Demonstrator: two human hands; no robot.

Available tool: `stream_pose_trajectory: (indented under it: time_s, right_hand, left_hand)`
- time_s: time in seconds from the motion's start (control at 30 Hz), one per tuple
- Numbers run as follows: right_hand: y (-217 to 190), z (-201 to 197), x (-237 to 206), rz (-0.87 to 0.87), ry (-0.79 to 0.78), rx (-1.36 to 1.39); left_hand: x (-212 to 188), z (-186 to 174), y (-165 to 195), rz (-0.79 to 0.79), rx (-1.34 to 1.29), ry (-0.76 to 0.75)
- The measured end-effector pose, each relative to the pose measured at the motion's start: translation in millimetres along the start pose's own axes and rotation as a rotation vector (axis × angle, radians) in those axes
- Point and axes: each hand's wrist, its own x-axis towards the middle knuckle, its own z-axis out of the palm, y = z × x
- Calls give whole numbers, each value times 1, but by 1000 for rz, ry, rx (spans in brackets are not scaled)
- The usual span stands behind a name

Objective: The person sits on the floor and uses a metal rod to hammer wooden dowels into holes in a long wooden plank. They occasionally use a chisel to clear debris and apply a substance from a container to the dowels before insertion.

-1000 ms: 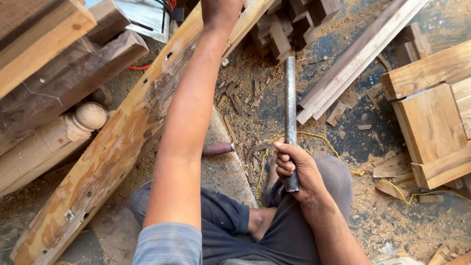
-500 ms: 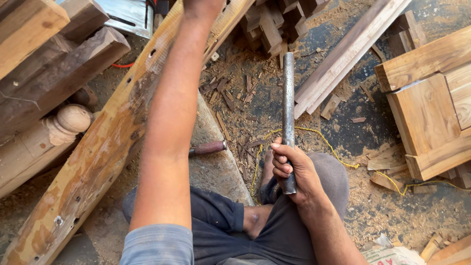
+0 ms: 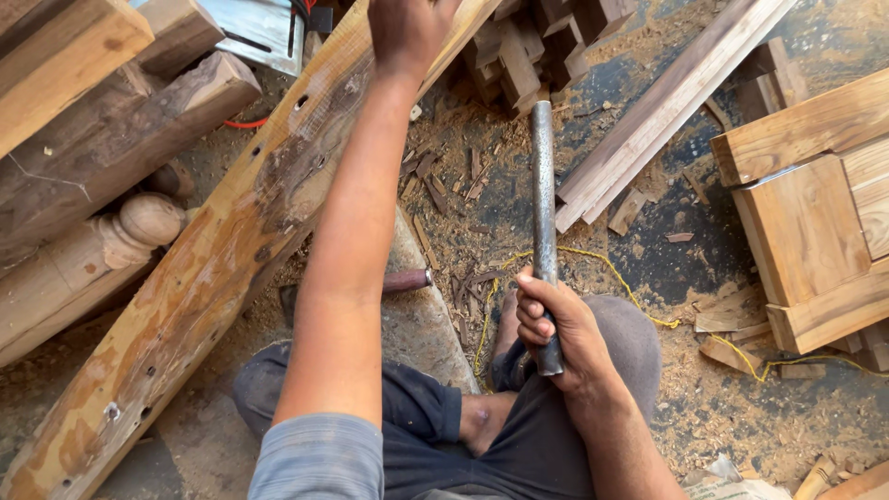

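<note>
At the far left lie stacked timbers and a turned wooden post with a rounded knob, both resting on the sawdust-covered floor. Beside them a long weathered beam runs diagonally from the lower left up toward the top centre, its face marked by dark stains and several small holes. The left hand is stretched out along this beam and rests on its upper end; the fingers reach the frame's edge, so I cannot tell whether they clasp the wood or only press on it. Between the beam and the person's folded legs, a reddish-brown tool handle lies on a grey slab, untouched. To the right of that, the right hand is clenched firmly around the lower end of a metal rod, held upright and apart from the beam, its far end pointing away over the wood chips. Judging by this, the work on the beam looks barely begun: the rod touches no wood, and the beam's face shows no fresh cut. A yellow cord trails over the floor near the right knee, and loose planks and a light wooden panel crowd the right side, leaving little room to swing there.
</note>
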Motion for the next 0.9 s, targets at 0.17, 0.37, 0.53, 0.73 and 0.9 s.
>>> stream_pose_trajectory:
  time_s: [0.17, 0.37, 0.53, 0.73, 0.9]
  right_hand:
    - [-10, 18, -12, -30, 35, -156]
    - [-78, 70, -11, -484, 171, -1093]
    - [-121, 107, 57, -751, 32, -1107]
    - [-113, 114, 95, -399, 105, -1250]
    - [-114, 105, 96, -478, 129, -1258]
  left_hand:
    - [-16, 3, -5, -20, 19, 102]
    - [-14, -1, -1, -12, -13, 128]
    - [-12, -11, 7, 39, 39, 182]
    - [-13, -7, 2, -5, -84, 76]
    - [-14, 0, -2, -47, 22, 97]
